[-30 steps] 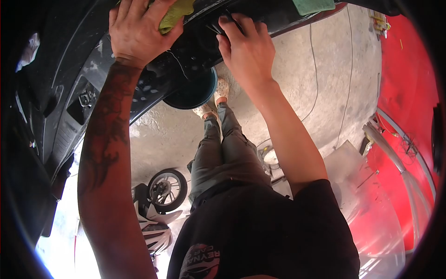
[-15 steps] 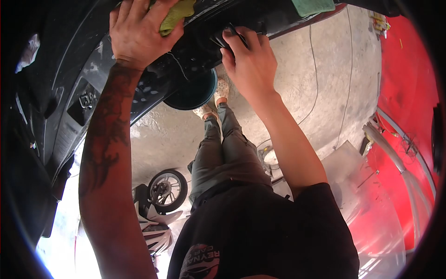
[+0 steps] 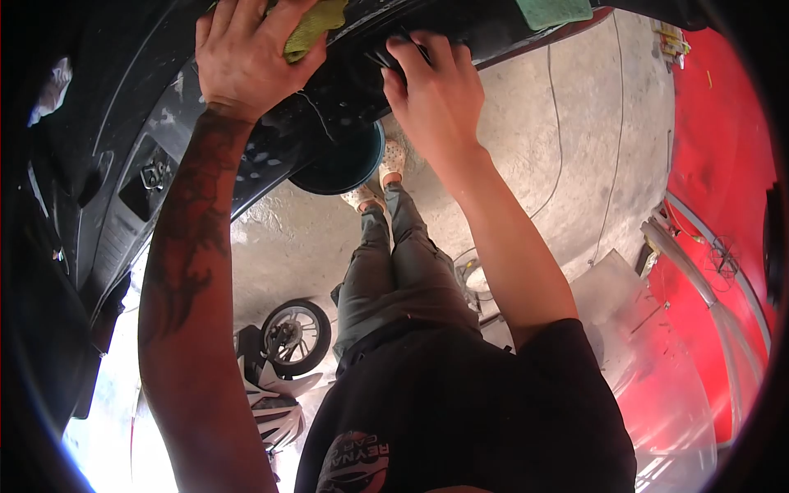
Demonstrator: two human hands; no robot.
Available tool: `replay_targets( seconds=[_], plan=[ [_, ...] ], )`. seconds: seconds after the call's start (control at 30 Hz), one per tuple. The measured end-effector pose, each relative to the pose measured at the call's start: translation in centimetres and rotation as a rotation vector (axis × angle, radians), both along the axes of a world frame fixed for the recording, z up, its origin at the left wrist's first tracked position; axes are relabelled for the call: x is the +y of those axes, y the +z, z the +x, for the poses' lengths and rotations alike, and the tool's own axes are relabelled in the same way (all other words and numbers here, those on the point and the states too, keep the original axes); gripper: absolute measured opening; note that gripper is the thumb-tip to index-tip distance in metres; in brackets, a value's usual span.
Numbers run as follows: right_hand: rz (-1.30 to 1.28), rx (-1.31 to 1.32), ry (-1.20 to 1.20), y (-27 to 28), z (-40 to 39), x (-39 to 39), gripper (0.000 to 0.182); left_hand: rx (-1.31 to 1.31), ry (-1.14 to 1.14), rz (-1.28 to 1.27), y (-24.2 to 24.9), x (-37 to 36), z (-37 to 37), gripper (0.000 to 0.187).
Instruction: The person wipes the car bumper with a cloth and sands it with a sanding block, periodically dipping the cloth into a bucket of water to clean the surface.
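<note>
- Black panel (image 3: 353, 103): at the far side, running from left to right beyond my feet; both my hands are over it.
- Right hand (image 3: 434, 86): on the panel, right of centre; fingers bent and drawn close to the thumb about a slim dark piece (image 3: 424, 54). Piece mostly hidden by my fingers; its full shape cannot be told.
- Left hand (image 3: 251, 62): far left, back uppermost, fingers spread, thumb apart. Fingertips run out of view.
- Yellow-green cloth (image 3: 318, 29): against my left hand at the thumb side. Whether I grip it or only press on it, I cannot tell.
- Green pad (image 3: 555, 10): far right, on the panel.
- Dark tub (image 3: 370, 168): on the concrete floor (image 3: 518, 193), partly under the panel, just beside my shoes (image 3: 394, 162).
- Spoked wheel (image 3: 288, 335): nearer, left of my legs.
- Red wall (image 3: 723, 123): right.
</note>
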State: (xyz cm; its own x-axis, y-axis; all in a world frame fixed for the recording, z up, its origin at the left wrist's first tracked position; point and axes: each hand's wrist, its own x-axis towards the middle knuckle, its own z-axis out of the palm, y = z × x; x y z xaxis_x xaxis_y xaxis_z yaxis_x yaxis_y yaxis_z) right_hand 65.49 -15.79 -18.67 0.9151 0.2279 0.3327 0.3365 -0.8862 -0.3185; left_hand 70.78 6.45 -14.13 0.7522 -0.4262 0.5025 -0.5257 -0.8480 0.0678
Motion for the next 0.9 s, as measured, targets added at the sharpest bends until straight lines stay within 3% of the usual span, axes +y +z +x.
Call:
replay_targets(
  seconds=[0.2,0.4,0.6,0.9],
  plan=[
    [0.029,0.104,-0.030,0.4,-2.1,-0.7,0.037,-0.025,-0.002,-0.042,-0.6,-0.1,0.1,0.058],
    [0.032,0.006,-0.023,-0.1,0.6,0.2,0.038,-0.028,0.001,-0.043,-0.6,-0.1,0.1,0.057],
    [0.027,0.150,-0.051,0.5,-2.4,-1.3,0.036,-0.032,-0.009,-0.052,-0.6,0.0,0.2,0.056],
    [0.034,0.055,-0.035,0.0,-0.7,-1.2,0.035,-0.016,-0.004,-0.031,-0.8,0.1,0.2,0.057]
  ],
)
